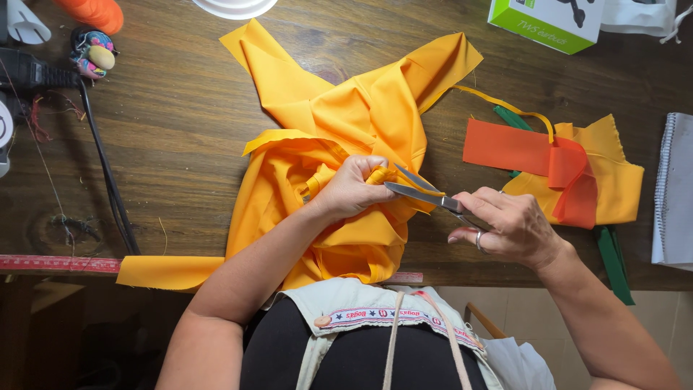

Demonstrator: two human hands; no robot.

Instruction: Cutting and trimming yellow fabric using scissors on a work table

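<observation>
1. We see the left hand (351, 189) closed in a pinch on a bunched fold of the yellow cloth (325, 137), fingers curled tight around the gathered edge.
2. The right hand (509, 225), just right of that fold, grips the handles of the scissors (422, 193); a ring shows on one finger.
3. The scissors' blades stand parted, their tips at the pinched fold, touching or nearly touching the cloth; we cannot tell which.
4. The yellow cloth lies crumpled in a heap on the wooden desk (188, 123), with one strip running off left along the desk's near edge.
5. Right of the yellow cloth, well apart from it, lies an orange strip (530, 153) folded over a smaller yellow piece (613, 173), with green strips (615, 263) beneath them.
6. Further right of the cloth sits a spiral notebook (676, 191); above and right of it, a green and white box (548, 20).
7. Left of the cloth, a black cable (108, 180) runs across the desk, and a red ruler (54, 263) lies along the near edge.
</observation>
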